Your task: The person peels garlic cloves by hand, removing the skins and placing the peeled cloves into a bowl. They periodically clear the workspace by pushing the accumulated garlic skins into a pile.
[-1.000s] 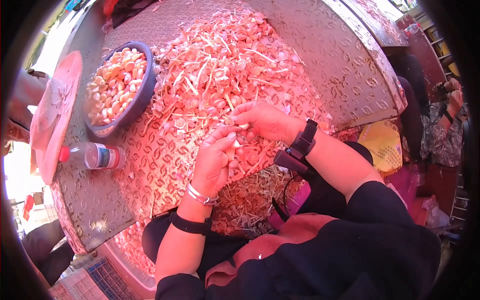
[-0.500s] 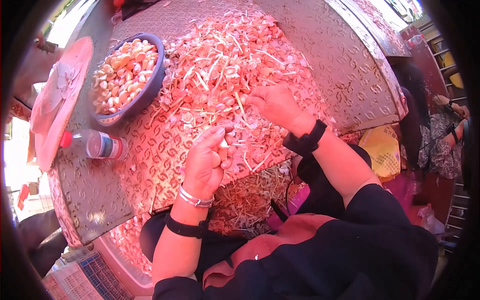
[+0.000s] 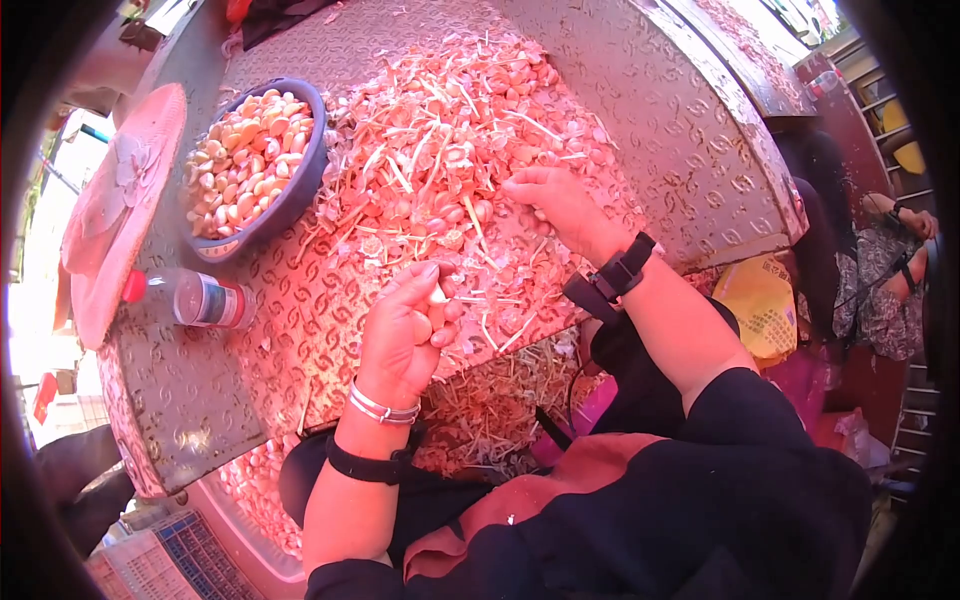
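Metal with a raised pattern forms our tabletop (image 3: 285, 355), and by its near edge our left hand (image 3: 390, 335) curls around pale garlic cloves (image 3: 437, 312). So close to that edge, a slackened finger could let one fall into the litter (image 3: 490, 405) below. Our right hand (image 3: 565, 208) is poised at the near right side of the heap (image 3: 450, 140); whether its bent fingers pinch anything, we cannot tell. Cloves, skins and stalks lie so mixed there that we might pick up scrap. Near the left edge, the full basin (image 3: 313, 170) could spill if a forearm knocked it. Our curled fingers hide how many cloves we hold, the bottle (image 3: 212, 300) may be standing or lying, and the tabletop's near left corner partly covers a tub (image 3: 235, 520).
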